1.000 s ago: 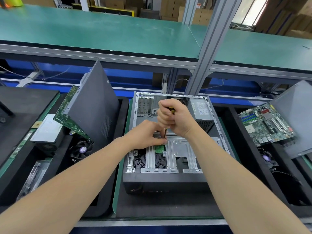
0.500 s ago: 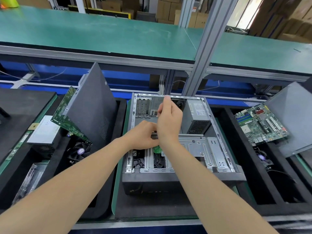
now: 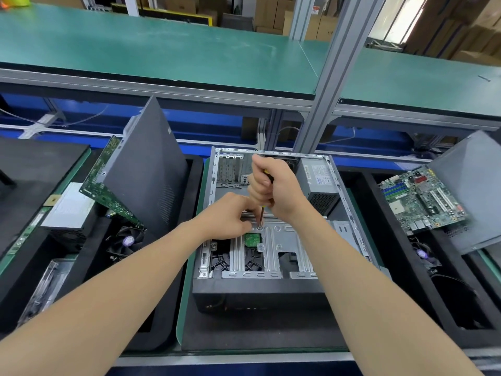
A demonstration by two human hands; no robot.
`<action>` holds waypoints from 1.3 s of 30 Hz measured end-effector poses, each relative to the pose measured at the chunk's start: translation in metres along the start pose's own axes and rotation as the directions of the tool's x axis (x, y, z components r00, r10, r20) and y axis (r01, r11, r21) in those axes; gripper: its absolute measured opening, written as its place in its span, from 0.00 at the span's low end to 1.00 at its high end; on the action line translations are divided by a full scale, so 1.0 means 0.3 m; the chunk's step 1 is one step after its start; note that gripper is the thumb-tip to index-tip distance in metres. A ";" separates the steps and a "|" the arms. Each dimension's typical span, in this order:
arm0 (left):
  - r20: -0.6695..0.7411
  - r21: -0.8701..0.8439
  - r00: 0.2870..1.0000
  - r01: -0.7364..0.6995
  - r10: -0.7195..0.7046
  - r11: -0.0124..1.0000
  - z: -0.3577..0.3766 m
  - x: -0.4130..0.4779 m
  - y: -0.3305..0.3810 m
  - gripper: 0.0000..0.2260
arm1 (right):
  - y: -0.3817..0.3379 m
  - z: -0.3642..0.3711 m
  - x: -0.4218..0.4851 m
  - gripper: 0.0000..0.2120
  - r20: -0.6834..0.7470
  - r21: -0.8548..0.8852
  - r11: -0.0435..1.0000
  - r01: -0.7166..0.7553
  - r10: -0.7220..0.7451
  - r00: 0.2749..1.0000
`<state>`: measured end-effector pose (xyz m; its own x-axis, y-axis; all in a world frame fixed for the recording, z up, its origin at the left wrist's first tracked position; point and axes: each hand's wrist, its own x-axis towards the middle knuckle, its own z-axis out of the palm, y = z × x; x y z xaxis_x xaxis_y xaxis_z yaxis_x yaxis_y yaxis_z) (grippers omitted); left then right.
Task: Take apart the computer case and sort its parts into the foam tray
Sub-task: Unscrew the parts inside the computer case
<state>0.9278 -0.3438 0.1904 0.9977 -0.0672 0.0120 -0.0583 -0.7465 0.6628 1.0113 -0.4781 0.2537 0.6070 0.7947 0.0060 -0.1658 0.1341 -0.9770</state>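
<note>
An open computer case (image 3: 349, 226) lies flat in the middle of the bench, its silver drive cage (image 3: 282, 240) facing up. My right hand (image 3: 273, 188) grips the handle of a screwdriver (image 3: 261, 215) held upright, its tip on a screw in the cage. My left hand (image 3: 230, 217) sits just left of the shaft, fingertips pinching it near the tip. A power supply (image 3: 318, 183) stays in the case's far right corner. The black foam tray (image 3: 168, 294) on the left holds a side panel (image 3: 151, 169), a motherboard (image 3: 108, 177) and a fan (image 3: 127, 240).
A second foam tray (image 3: 401, 267) on the right carries another motherboard (image 3: 423, 199), a grey panel (image 3: 471, 191) and a fan (image 3: 423, 253). A green-topped shelf (image 3: 162, 50) and an aluminium post (image 3: 333, 77) rise behind the case.
My right hand let go its fingers half a second ago and has closed round the screwdriver handle again. My left hand has stayed at the shaft.
</note>
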 end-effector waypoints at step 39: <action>-0.045 0.108 0.998 -0.042 0.047 0.993 0.013 0.005 0.007 0.14 | 0.012 0.004 0.022 0.20 -0.035 0.032 0.999 -0.041 0.042 0.998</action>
<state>0.9290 -0.3479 0.1889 0.9944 -0.0726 0.0766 -0.1036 -0.8102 0.5770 1.0138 -0.4716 0.2505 0.6267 0.7781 -0.0423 -0.2148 0.1203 -0.9692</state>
